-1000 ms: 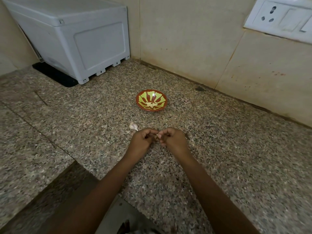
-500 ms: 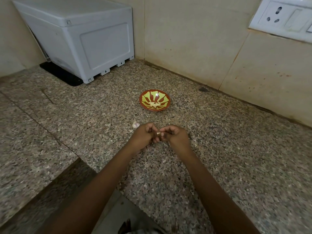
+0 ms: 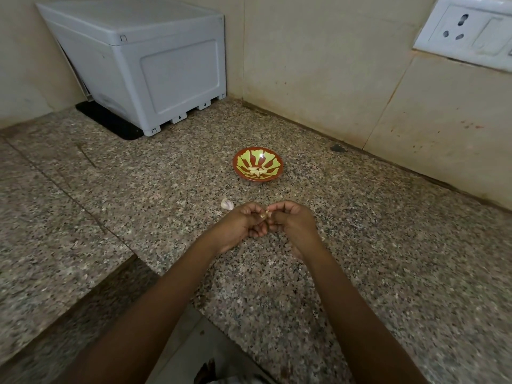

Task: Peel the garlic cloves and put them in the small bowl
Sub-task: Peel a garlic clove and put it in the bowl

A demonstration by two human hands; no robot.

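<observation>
Your left hand (image 3: 243, 224) and right hand (image 3: 291, 223) both pinch one small pale garlic clove (image 3: 266, 212); pull too hard and it could slip onto the speckled granite desk (image 3: 388, 245), missing the small red-and-yellow bowl (image 3: 273, 157).

Small bowl (image 3: 258, 165): round and shallow, red-brown with yellow-green petal shapes spreading from the middle; it sits upright on the speckled stone, beyond the hands and well apart from them.
Peeled cloves (image 3: 257, 171): a few pale, bare pieces lying together at the bottom of the small bowl, touching one another.
Loose clove (image 3: 227, 204): whitish with a faint purple tint, its skin on; it lies on its side on the stone, between the small bowl and the hands, just left of the knuckles.
Held clove (image 3: 264, 214): only a small pale tip with a yellowish edge shows between the fingertips of both hands; the rest is hidden, so how much skin remains cannot be told.
</observation>
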